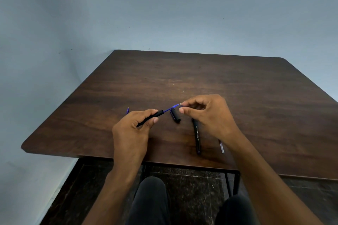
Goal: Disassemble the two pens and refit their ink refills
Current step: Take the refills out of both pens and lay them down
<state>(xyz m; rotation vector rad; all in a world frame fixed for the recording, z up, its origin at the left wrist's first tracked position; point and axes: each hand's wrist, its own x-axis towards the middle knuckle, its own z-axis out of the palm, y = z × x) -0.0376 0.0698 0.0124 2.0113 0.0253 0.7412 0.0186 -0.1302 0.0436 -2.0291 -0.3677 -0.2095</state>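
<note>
A: Largest first: what carries everything?

B: A dark wood tabletop (237, 86) set against a pale blue wall (164, 5); the seated person's knees show below its near edge.

A: And the hands?

B: The left hand (131, 133) is curled around a black pen barrel (157, 114), raised above the tabletop. The right hand (210, 113) pinches the metal tip of the blue ink refill (171, 108), thumb and forefinger pressed on it. The refill runs from the barrel's mouth to those fingertips, partly inside the barrel.

A: What lies loose?

B: A second black pen barrel (197, 137), printed with lettering, lies under the right wrist. A black cap (175, 116) lies between the hands. A slim refill (221, 146) shows near the right forearm. A small blue piece (127, 110) lies beyond the left hand; I cannot tell what it is.
</note>
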